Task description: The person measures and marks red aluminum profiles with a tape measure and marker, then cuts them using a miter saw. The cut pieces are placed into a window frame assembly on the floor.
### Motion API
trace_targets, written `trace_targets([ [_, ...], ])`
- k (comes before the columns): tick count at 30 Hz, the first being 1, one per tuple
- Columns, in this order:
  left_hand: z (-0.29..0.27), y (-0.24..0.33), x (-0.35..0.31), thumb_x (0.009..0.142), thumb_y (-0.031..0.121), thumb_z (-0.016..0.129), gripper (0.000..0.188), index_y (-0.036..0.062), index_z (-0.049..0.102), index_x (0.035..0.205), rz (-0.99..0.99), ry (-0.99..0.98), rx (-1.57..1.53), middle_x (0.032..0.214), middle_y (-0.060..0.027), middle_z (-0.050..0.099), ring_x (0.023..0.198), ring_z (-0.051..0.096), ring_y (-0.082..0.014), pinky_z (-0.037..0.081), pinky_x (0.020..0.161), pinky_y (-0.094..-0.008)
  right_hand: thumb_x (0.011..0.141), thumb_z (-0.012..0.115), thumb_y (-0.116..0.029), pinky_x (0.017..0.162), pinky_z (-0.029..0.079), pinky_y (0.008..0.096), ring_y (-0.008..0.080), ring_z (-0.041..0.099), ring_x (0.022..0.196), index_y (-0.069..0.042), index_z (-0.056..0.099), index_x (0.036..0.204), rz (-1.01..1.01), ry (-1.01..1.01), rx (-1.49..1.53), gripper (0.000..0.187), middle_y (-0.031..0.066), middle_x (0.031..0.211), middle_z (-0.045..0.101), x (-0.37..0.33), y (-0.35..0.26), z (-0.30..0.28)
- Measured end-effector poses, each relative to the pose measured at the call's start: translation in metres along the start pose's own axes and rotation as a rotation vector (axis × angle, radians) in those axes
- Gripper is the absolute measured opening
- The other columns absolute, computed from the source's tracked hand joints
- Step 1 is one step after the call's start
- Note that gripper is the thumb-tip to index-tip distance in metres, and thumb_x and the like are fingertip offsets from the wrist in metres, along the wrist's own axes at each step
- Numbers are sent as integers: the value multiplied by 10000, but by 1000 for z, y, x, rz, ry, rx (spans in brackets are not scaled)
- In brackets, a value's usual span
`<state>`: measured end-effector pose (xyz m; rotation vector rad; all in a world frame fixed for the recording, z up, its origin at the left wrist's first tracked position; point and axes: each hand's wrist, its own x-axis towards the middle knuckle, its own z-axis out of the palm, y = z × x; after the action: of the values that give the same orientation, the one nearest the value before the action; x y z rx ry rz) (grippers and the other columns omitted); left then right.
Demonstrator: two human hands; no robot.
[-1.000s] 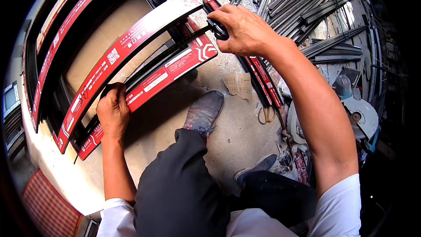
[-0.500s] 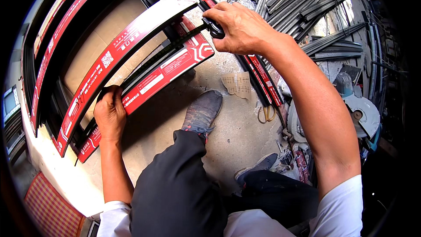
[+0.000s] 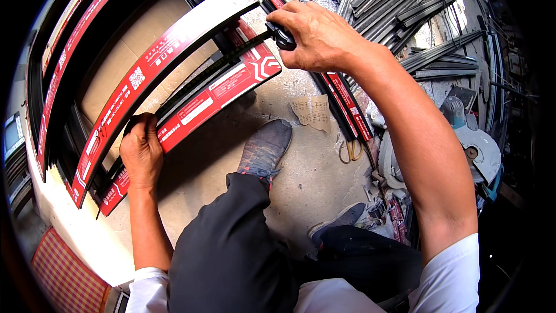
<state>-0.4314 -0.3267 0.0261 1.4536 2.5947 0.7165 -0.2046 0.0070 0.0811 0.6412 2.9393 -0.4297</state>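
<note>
My right hand (image 3: 315, 33) is closed around a black tape measure (image 3: 282, 36) beside the right end of a frame. Its dark blade (image 3: 246, 45) stretches left along the frame's inner side. My left hand (image 3: 141, 149) is closed over the near bar (image 3: 200, 110), which is black with a red printed face. Its fingertips are partly hidden behind the bar's edge, so I cannot see whether they also pinch the blade's end. Another red-faced bar (image 3: 165, 52) runs just above, bowed by the lens.
More red-faced bars (image 3: 87, 20) stand at the left beside brown cardboard (image 3: 124, 61). Loose black profiles (image 3: 382, 8) lie at the far right. A cut-off saw (image 3: 478, 153), scissors (image 3: 350, 150) and a marked cardboard scrap (image 3: 311, 111) lie right of my shoe (image 3: 265, 145). A checked mat (image 3: 69, 269) lies lower left.
My left hand and the frame sit very slightly farther left in the picture. Both hands keep the same hold, and the tape's blade stays stretched out.
</note>
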Motion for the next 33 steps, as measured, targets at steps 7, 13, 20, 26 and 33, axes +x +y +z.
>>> trace_targets([
  [7,-1,-1,-1,1005,90,689,53,46,717,1013,9,-3,-4,954,-173,755,823,740,-384,577,746,-406,809,812,-381,1011,547,510,416,658,1153,-78,677,1242,-34,46,2,545,183,1237,677,-1,4,5],
  [13,-1,0,0,1009,93,685,55,46,713,1017,18,-11,10,949,-177,752,815,738,-388,575,739,-411,808,812,-378,1010,544,510,414,654,1154,-77,675,1233,-35,52,-3,538,183,1230,674,-2,5,5],
  [20,-1,-2,0,1012,97,678,65,40,708,1009,15,-18,-1,934,-185,745,810,728,-400,570,733,-426,812,811,-369,1006,544,512,412,654,1157,-77,674,1228,-37,63,-4,526,178,1231,673,-3,4,7],
  [26,-3,0,-1,1016,96,671,74,30,704,1012,-4,-49,27,948,-187,743,825,727,-403,571,742,-429,806,817,-365,997,549,514,413,664,1146,-78,685,1216,-43,76,3,518,176,1218,684,-4,4,6],
  [33,-3,1,0,1019,99,667,80,29,706,1016,11,-34,6,938,-191,741,820,728,-404,573,742,-428,808,806,-348,978,557,518,425,678,1110,-73,685,1211,-47,69,-2,502,189,1195,691,-2,4,6],
])
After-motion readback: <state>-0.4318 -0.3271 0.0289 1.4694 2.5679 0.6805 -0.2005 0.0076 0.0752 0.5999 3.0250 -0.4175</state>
